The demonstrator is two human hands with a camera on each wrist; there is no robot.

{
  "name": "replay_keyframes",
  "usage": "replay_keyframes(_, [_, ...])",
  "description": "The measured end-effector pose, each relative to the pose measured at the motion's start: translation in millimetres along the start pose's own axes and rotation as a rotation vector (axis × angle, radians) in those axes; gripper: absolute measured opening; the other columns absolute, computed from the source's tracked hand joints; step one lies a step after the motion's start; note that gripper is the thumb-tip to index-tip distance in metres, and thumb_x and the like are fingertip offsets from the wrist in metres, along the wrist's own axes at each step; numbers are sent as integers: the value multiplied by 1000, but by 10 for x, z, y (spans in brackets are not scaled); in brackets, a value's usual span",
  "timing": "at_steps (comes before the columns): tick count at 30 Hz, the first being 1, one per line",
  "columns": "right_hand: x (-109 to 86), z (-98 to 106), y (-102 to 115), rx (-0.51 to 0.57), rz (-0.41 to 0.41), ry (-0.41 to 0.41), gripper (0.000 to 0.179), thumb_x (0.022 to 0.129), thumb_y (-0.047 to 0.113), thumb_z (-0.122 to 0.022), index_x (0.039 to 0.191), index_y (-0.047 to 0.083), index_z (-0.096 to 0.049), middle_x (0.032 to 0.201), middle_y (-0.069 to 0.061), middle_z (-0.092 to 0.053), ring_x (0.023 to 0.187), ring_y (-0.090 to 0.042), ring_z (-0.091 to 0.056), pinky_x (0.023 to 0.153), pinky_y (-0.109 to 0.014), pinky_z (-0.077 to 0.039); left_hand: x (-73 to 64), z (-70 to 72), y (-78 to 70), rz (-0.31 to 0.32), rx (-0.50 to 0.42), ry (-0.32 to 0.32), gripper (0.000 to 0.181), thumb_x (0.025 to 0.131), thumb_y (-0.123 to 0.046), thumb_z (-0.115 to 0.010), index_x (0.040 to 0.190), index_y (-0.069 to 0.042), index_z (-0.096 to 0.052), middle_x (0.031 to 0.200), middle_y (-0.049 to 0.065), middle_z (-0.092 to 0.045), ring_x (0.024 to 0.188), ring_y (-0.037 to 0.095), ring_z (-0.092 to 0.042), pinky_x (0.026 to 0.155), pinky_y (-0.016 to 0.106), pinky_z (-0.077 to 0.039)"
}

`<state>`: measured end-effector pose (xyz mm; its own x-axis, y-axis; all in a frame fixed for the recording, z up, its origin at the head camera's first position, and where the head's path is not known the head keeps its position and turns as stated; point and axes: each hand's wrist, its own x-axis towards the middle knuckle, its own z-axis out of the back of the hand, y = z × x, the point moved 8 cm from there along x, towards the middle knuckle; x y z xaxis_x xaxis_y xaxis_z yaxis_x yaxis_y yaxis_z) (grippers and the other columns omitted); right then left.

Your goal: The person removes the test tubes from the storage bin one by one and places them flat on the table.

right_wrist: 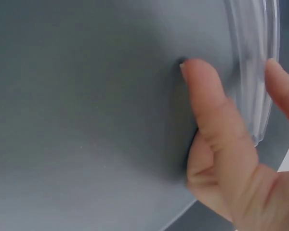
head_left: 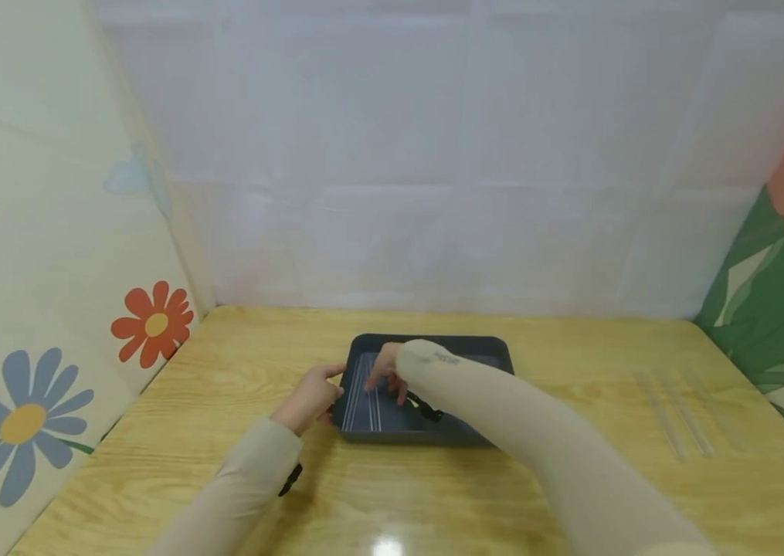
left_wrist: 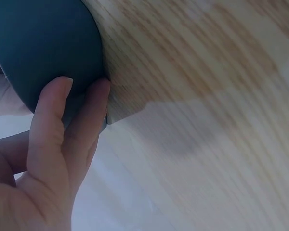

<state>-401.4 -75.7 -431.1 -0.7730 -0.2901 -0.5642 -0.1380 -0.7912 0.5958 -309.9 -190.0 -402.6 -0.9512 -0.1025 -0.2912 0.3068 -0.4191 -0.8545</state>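
Dark grey, a shallow tray (head_left: 419,437) is set on the wood-grained worktop (head_left: 266,347), about midway between the left and right edges and nearer the back edge than either front corner of view. Inside it, several clear sticks (right_wrist: 253,43) are laid side by side along the left end, pointed from the tray's back edge towards its front edge; their exact number cannot be told. The tray's left edge is touched by the left hand (head_left: 310,398), whose fingers are held nearly straight, two tips being pressed close together against the outer wall. The right hand (head_left: 388,371) is lowered into the tray over the sticks, with thumb and one finger spread to either side of them and other fingers curled beneath; whether any stick is touched cannot be told. Near the worktop's right edge, three more clear sticks (head_left: 685,413) are laid slantwise, well apart from the tray. Both arms are covered by pale sleeves (head_left: 517,421). The worktop's back edge is bordered by a white sheet (head_left: 461,154), its left edge by a panel printed with a blue flower (head_left: 23,425) and a red flower (head_left: 155,324).
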Motion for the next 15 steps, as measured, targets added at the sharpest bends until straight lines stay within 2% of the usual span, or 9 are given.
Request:
replay_keyframes(4, [47,-3,-20,48,0,-5,30,78,-2,-79,102,-6,-62,85,-21,-59,75,-31,-60,56,-41,-57,13,-1,0,0,4,6,53,94,11,-43,146,4,-37,98,24,-63,68,22,-64,56,35,-56])
replay_keyframes(9, [91,34,-54,80,2,-62,26,77,-6,-77,97,-5,-60,81,-20,-59,69,-28,-58,53,-41,-57,7,-3,-23,-1,19,4,53,94,10,-44,147,1,-39,97,23,-62,69,22,-62,55,34,-55])
replay_keyframes(12, [93,58,-68,92,2,-87,28,77,-7,-76,100,-6,-59,80,-19,-59,64,-27,-57,52,-40,-57,-1,-8,-32,-3,26,14,53,95,10,-44,147,2,-38,99,23,-62,70,22,-62,57,35,-56])
replay_keyframes(15, [64,66,-60,111,21,-90,33,79,-6,-74,108,-8,-59,83,-21,-59,64,-28,-58,52,-40,-57,-3,-8,-32,-5,35,16,53,95,11,-43,147,3,-37,101,25,-61,72,23,-62,57,36,-56])
